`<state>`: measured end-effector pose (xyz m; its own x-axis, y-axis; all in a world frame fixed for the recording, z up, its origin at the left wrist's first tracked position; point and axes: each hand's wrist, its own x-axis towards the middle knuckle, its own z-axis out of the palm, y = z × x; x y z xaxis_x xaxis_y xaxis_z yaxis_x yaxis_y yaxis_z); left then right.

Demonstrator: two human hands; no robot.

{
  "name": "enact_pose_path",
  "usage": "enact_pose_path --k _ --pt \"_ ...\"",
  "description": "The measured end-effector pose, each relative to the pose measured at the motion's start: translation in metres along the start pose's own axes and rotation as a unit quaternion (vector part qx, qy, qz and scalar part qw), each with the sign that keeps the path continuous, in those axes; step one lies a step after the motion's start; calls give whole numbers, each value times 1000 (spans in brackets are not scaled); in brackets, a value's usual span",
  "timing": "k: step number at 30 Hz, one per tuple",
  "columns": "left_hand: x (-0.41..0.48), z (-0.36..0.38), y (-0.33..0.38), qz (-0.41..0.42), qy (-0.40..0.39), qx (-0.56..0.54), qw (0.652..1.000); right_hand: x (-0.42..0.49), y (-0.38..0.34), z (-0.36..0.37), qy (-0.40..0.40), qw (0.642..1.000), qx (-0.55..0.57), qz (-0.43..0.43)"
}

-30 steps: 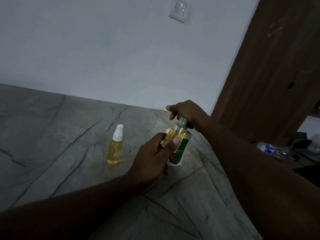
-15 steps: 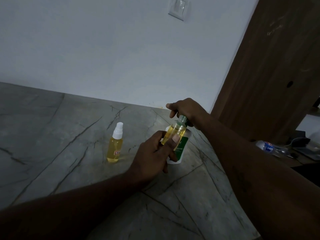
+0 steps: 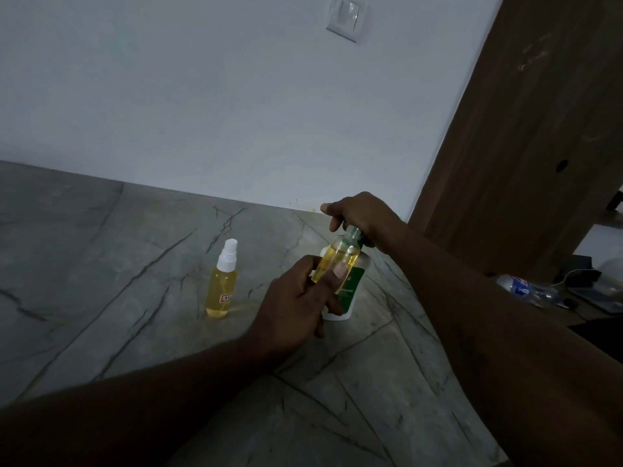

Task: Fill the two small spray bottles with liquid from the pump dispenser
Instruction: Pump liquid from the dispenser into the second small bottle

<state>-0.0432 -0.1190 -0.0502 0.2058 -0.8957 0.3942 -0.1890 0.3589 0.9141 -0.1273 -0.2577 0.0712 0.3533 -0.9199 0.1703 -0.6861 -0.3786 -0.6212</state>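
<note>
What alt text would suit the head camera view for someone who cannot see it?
A left hand holds an uncapped spray bottle of yellow liquid tilted toward a white, green-labelled pump dispenser whose top the right hand grips. A capped spray bottle stands to the left on a grey veined counter.

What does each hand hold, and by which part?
The left hand grips the uncapped small bottle by its lower body. The right hand grips the pump dispenser at its top.
</note>
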Motion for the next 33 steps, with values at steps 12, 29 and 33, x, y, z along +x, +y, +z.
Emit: enact_pose_path --k 12,29,33 --pt "0 0 1 1 -2 1 1000 0 -1 -2 0 1000 -6 -2" --pt "1 2 3 -10 2 -9 1000 2 -7 -10 -11 997 -66 -23" --pt "0 2 3 -9 3 -9 1000 5 -4 -11 10 999 -31 -23"
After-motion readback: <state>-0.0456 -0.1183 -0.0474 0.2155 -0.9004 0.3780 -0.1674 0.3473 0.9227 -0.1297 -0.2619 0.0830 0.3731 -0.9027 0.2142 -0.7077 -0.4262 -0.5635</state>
